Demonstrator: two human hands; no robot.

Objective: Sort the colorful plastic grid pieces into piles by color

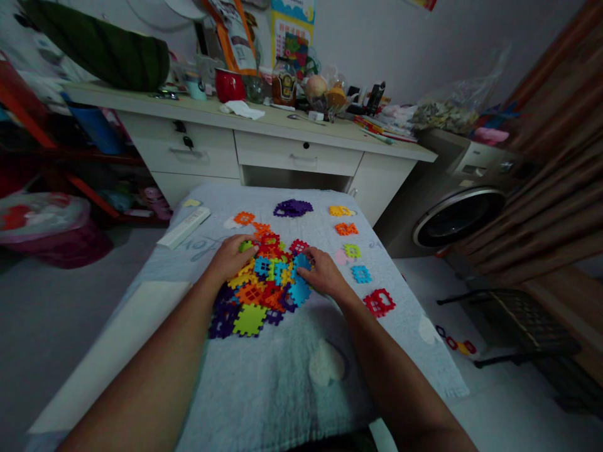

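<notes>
A heap of colourful notched plastic building pieces [264, 292] lies on a cloth-covered table. At its left side is my left hand [228, 258], thumb and fingers closed about a green building piece [245, 247]. My right hand [324, 271] is at the heap's right edge, its thumb and fingers closed on a blue building piece [300, 263]. Another blue piece [299, 291] lies just below that hand. Nearest me in the heap is a flat lime-green piece [250, 320], beside dark purple ones [223, 317].
Purple pieces [293, 208] form a separate pile at the back. Down the right side lie yellow [339, 211], orange [346, 229], green [352, 251], blue [361, 274] and red pieces [379, 302]. A white box [184, 228] sits left. Behind stands a cluttered desk [301, 154].
</notes>
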